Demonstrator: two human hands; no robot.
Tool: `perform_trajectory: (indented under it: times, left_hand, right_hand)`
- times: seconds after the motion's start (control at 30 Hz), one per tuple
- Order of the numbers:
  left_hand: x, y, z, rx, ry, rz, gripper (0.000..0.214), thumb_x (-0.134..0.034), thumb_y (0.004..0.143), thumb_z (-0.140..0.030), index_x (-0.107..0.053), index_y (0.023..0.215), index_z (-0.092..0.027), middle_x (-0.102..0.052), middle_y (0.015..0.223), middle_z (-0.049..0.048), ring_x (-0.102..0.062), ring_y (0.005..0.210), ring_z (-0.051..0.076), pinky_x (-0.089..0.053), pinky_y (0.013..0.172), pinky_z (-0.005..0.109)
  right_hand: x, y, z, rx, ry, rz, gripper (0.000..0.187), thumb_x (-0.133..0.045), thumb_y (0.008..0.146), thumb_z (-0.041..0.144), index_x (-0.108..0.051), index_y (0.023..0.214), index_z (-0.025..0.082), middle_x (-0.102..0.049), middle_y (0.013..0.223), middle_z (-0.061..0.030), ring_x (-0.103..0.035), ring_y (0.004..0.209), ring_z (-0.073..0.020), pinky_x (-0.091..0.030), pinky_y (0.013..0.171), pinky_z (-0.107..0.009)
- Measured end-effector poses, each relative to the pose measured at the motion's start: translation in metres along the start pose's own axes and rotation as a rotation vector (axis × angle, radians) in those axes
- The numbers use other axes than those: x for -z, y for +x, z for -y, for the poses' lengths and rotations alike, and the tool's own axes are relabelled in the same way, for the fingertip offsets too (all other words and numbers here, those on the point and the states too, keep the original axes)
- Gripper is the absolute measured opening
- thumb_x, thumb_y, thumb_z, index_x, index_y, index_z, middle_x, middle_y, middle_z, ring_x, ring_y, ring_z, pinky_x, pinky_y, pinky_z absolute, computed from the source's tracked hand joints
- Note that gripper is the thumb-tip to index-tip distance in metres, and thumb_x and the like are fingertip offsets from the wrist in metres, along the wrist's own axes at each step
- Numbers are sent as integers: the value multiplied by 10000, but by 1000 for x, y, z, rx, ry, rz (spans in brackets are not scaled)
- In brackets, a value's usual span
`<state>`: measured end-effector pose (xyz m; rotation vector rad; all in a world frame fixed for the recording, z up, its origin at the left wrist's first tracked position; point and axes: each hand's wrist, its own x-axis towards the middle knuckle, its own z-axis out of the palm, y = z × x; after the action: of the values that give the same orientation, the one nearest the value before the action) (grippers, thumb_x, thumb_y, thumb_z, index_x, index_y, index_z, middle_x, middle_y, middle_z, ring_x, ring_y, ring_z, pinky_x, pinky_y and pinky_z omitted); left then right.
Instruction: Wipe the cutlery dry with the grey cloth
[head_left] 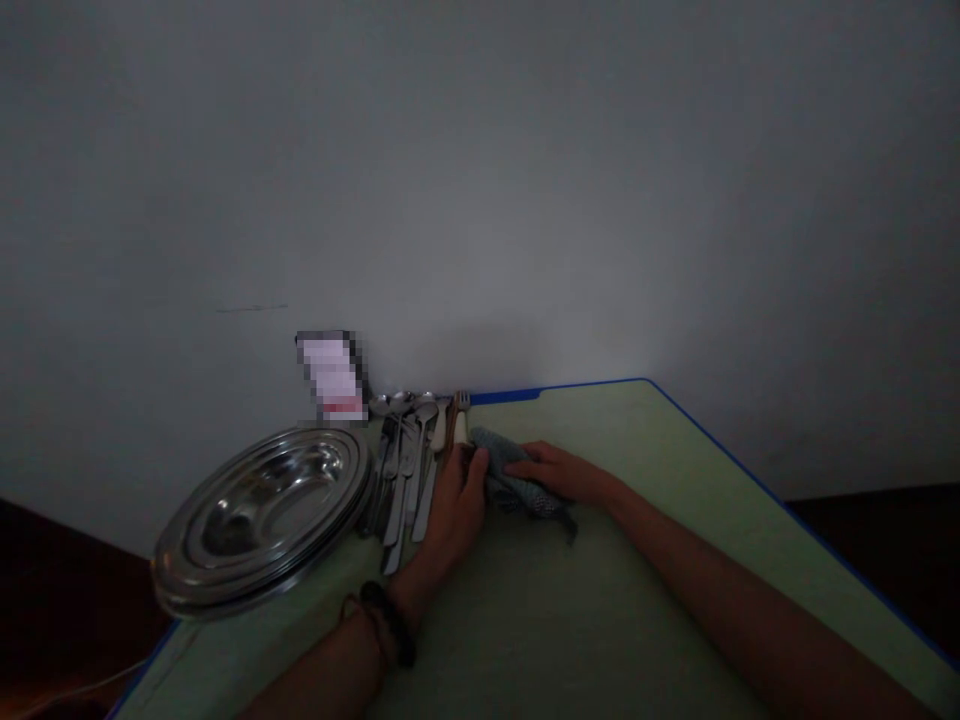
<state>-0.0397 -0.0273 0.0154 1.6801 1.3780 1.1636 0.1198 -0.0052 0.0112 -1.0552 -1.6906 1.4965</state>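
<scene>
A small grey-blue cloth (pixel 517 485) lies bunched on the green table (pixel 660 470) between my hands. My left hand (pixel 455 505) curls its fingers round the cloth's left end, beside a row of several spoons, knives and forks (pixel 409 455) laid out along the table. My right hand (pixel 559 470) rests on the cloth's right part with fingers closed over it. A dark bead bracelet (pixel 386 620) sits on my left wrist. One fork with a pale handle (pixel 459 420) lies just beyond my left fingers.
A stack of round steel plates (pixel 262 510) overhangs the table's left edge. A small blurred card (pixel 334 375) stands against the grey wall behind the cutlery. The table has a blue rim (pixel 720 440) and ends at the wall. The scene is dim.
</scene>
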Motion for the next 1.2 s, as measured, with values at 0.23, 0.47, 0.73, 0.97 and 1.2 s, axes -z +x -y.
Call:
perform_trajectory:
  times: [0.23, 0.47, 0.73, 0.97, 1.2]
  left_hand:
    - [-5, -1, 6, 7, -5, 74, 289, -419, 836, -398, -543, 707, -171, -517, 595, -18, -515, 581, 158, -406, 580, 271]
    - [-5, 9, 9, 111, -71, 10, 297, -328, 853, -435, -485, 791, -191, -432, 544, -63, -429, 435, 100, -342, 429, 194]
    - [-2, 2, 1, 50, 86, 261, 292, -397, 824, -366, -461, 597, -194, -449, 513, -45, -468, 491, 125, -338, 475, 214]
    - [-1, 5, -2, 76, 81, 238, 324, -359, 837, -404, -541, 693, -179, -443, 540, -36, -442, 499, 130, -334, 461, 212]
    - [-1, 5, -5, 95, 94, 236, 334, -365, 834, -424, -550, 706, -177, -468, 577, -30, -449, 521, 126, -341, 472, 205]
  right_hand:
    - [49, -25, 0, -255, 11, 8, 198, -663, 659, 349, -663, 636, 153, -625, 573, 15, -474, 456, -73, -328, 396, -187]
    - [66, -31, -21, -238, 499, -25, 271, -707, 629, 290, -636, 843, 140, -663, 707, -24, -608, 600, -107, -499, 560, -199]
    - [68, -26, -20, -352, 526, -69, 318, -686, 618, 197, -612, 920, 128, -680, 741, -33, -625, 595, -124, -507, 530, -199]
    - [62, -20, -14, -319, 787, -101, 412, -370, 856, 431, -578, 999, 105, -681, 743, -75, -640, 640, -163, -520, 673, -296]
    - [62, -16, -12, -247, 912, -79, 448, -265, 893, 391, -534, 1121, 114, -679, 899, -79, -636, 842, -179, -444, 879, -339]
